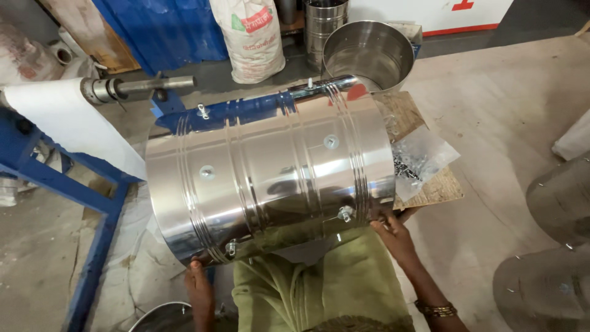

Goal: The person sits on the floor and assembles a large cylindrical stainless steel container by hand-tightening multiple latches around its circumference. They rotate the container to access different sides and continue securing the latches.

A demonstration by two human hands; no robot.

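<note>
Both of your hands grip one large polished steel drum that lies on its side across your lap, over the green cloth of your clothing. Your left hand meets the drum's rim at about 7 o'clock, fingers curled up under the edge and holding it. Your right hand holds the opposite rim at about 4 o'clock, fingers pressed against the metal, with a gold bangle on that wrist.

Ribbed bands run around the drum, and small bolts with washers sit on its side. Its far end rests near a wooden board at 2 o'clock, where a clear plastic bag of small dark screws lies just beside the drum.

At 12 o'clock stands an open steel vessel, with a white sack to its left. At 9 o'clock a blue metal frame carries a roll of white sheet on a steel shaft.
</note>
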